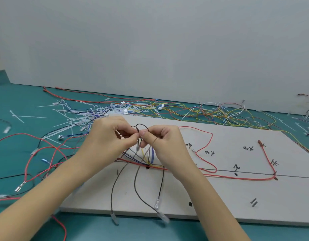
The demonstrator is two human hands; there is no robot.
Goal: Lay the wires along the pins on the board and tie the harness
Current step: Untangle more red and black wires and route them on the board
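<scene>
Loose cable ties point(75, 117) and spare wires point(211, 112) litter the green tabletop point(19, 101) behind the board point(237, 197). At frame centre, left hand point(106, 136) and right hand point(165, 141) pinch the dark wire bundle point(140, 127) above the board, fingertips nearly touching.

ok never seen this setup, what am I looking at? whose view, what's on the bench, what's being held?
One picture, from a camera worn on a person's head, looking down at their own bare hands; no robot. On the teal bench lies a pale board with small pins, a drawn line and handwritten marks. A red wire is already laid along the line. Behind the board lie loose coloured wires and a heap of white cable ties. The left hand and right hand meet above the board, each with a pinch grip on a bundle of thin wires; its dark ends with clear terminals hang toward the near edge.
</scene>
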